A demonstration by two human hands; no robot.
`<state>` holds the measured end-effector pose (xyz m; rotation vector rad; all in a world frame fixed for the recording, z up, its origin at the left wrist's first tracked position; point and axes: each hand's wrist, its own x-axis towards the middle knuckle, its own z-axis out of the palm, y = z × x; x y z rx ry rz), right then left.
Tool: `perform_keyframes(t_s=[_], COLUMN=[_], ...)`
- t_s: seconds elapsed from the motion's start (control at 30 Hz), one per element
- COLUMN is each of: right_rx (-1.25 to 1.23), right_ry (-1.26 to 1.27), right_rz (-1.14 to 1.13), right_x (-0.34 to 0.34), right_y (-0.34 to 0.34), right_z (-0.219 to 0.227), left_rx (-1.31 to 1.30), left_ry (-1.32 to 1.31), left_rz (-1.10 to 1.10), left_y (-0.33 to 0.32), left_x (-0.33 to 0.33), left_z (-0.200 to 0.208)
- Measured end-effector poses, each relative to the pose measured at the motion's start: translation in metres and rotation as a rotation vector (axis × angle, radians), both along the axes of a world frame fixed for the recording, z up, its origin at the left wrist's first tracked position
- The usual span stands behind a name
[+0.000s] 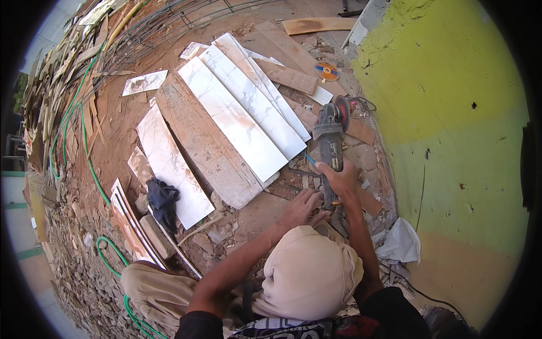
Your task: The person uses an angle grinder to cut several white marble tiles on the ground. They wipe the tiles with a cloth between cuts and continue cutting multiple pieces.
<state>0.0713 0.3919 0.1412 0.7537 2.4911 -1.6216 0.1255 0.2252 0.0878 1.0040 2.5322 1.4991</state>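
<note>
A dark angle grinder (330, 141) with a red and black disc (342, 113) points away from me, right of centre. My right hand (343, 182) is closed around its body, the thumb lying along the left side. By that thumb is a thin blue stick (310, 160); whether it is held or lies behind, I cannot tell. My left hand (305, 208) has its fingers bent against the grinder's rear end, partly hidden there. Long white marbled tile strips (231, 118) lie left of the grinder, on and beside a rough plank-like slab (203, 141).
A painted yellow-green wall (446, 113) rises on the right. An orange disc (326, 71) lies beyond the grinder. Dark cloth (162, 202) rests on a tile at left, near a green hose (90, 152). Rubble, steel bars, a white bag (400, 242) and a black cable (423, 291) surround me.
</note>
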Motion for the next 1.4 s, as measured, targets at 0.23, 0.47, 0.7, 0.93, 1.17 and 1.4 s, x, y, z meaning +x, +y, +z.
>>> perform_keyframes(t_s=[0.23, 0.47, 0.7, 0.93, 1.17, 1.4], right_rx=[0.693, 0.892, 0.932, 1.079, 1.071, 1.263], right_ry=[-0.090, -0.156, -0.301, -0.254, -0.363, -0.119], right_rz=[-0.183, -0.241, -0.224, -0.179, -0.200, -0.103], right_x=[0.001, 0.017, 0.024, 0.036, 0.033, 0.041], right_y=[0.043, 0.079, 0.087, 0.095, 0.095, 0.118], right_z=[-0.041, -0.058, -0.079, -0.113, -0.115, -0.150], left_rx=[-0.204, -0.536, -0.603, -0.454, -0.188, -0.391], left_ry=[-0.084, -0.627, -0.726, -0.770, -0.756, -0.266], left_rz=[0.840, 1.239, 1.355, 1.339, 1.140, 1.121], left_y=[-0.068, -0.064, -0.051, -0.079, -0.157, -0.312], left_x=[-0.088, -0.202, -0.222, -0.208, -0.195, -0.184], left_z=[0.025, 0.035, 0.037, 0.055, 0.086, 0.141])
